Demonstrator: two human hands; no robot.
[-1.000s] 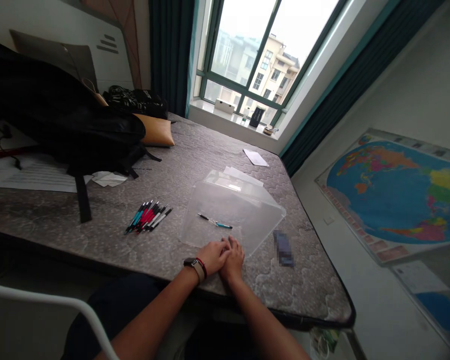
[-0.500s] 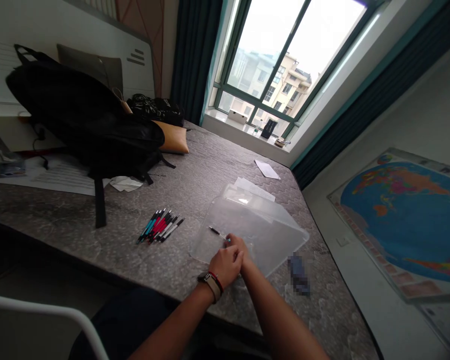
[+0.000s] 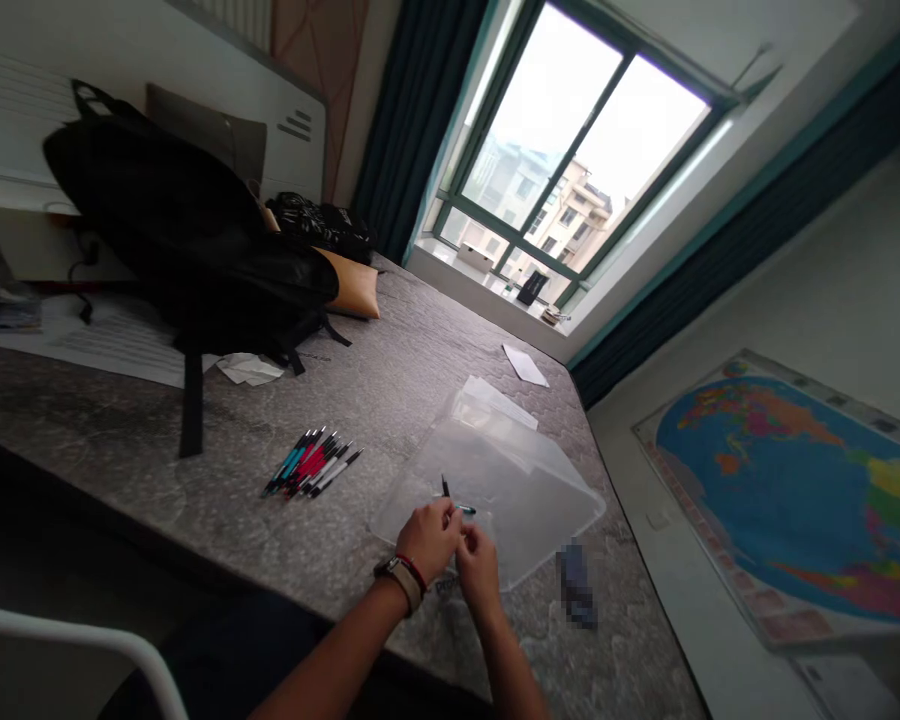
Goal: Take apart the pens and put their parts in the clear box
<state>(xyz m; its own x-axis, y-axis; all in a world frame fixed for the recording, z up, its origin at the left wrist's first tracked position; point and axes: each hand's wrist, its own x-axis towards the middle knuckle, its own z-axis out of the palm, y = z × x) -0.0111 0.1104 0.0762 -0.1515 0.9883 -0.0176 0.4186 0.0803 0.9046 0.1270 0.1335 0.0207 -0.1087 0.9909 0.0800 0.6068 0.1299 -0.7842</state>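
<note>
My left hand (image 3: 429, 540), with a watch and a red band at its wrist, is closed with its fingertips around a pen (image 3: 445, 487) whose dark end points up. A teal-and-black pen end (image 3: 466, 510) shows just right of those fingers. Close against it, my right hand (image 3: 479, 568) is pinched shut; what lies between its fingers is hidden. Both hands are over the near part of a translucent plastic box or sheet (image 3: 525, 500). Clear plastic with dark print (image 3: 448, 584) shows below the hands. To the left lies a pile of teal, red and white pens (image 3: 311, 465).
A black backpack (image 3: 187, 220) and a tan pouch (image 3: 356, 285) stand at the back left of the grey quilted surface (image 3: 390, 390). White papers (image 3: 525, 365) lie behind the plastic. A blurred dark object (image 3: 576, 585) is at right. A white chair frame (image 3: 82, 630) is at lower left.
My right hand has drawn back toward me, beside my left fingertips instead of beyond them. The dark pen end points more upright, and a teal end now shows clearly. The view has shifted slightly.
</note>
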